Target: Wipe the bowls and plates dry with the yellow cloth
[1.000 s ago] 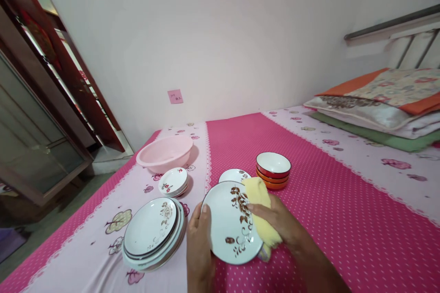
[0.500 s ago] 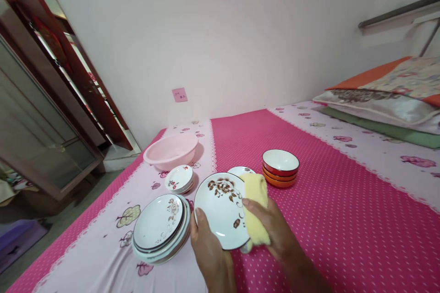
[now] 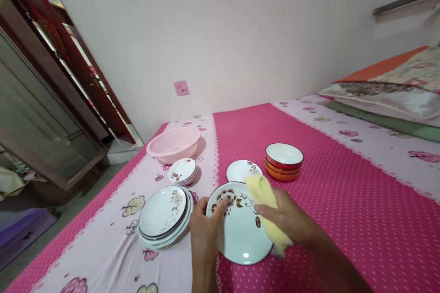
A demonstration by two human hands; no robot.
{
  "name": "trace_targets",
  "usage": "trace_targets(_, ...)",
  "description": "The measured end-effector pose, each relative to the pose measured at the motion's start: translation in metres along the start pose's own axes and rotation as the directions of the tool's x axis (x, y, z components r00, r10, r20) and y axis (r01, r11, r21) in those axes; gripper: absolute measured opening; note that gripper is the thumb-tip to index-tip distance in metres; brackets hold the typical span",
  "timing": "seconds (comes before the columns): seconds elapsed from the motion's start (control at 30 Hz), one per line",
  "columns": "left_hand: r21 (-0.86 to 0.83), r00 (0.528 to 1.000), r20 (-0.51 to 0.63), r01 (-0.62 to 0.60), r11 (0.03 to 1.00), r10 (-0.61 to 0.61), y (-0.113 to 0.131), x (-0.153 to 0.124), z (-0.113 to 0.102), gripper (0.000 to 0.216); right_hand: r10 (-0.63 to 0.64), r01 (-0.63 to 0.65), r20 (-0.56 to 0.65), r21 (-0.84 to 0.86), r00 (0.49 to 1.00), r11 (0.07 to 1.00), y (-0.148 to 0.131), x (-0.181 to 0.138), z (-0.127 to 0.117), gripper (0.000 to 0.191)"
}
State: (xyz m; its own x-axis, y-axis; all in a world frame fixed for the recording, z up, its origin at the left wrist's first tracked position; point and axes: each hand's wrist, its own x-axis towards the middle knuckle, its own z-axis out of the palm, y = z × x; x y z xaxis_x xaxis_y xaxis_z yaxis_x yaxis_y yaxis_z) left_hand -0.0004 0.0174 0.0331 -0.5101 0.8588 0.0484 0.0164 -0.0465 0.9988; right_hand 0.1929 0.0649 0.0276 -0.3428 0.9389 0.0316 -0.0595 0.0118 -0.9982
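Note:
A white plate with a dark rim and a brown flower print is held up in front of me. My left hand grips its left edge, thumb lying over the flower. At its right edge, my right hand clasps a yellow cloth against the rim, with the fingers partly hidden behind. Just beyond the held plate, another flowered plate lies on the bedspread. Left of my left hand stands a stack of larger plates.
Small saucers are piled behind the large stack, near a pink basin. Red and orange bowls are stacked at right on the pink bedspread. Pillows lie at far right, against the wall.
The held plate has turned and shifted slightly right. My left hand has moved up its left edge. The cloth and right hand have moved right, and more of the plate behind shows.

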Motion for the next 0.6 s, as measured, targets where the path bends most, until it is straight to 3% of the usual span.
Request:
trace_targets(0.13,0.017,0.996,0.082,0.046,0.999,-0.047,0.006,-0.005,0.002,0.044,0.037,-0.035,0.082,-0.026,0.996,0.999,-0.005,-0.004,0.000,0.023)
trace_targets(0.4,-0.173,0.920,0.366,0.212,0.962,-0.137,0.002,-0.006,-0.003,0.055,0.116,-0.115,0.057,-0.019,0.992,0.993,-0.009,-0.001,-0.011,0.035)
trace_targets(0.6,-0.267,0.920,0.355,0.272,0.925,-0.168,0.004,-0.008,-0.004,0.062,0.168,-0.178,0.083,0.141,0.982,0.974,-0.021,-0.011,-0.012,0.052)
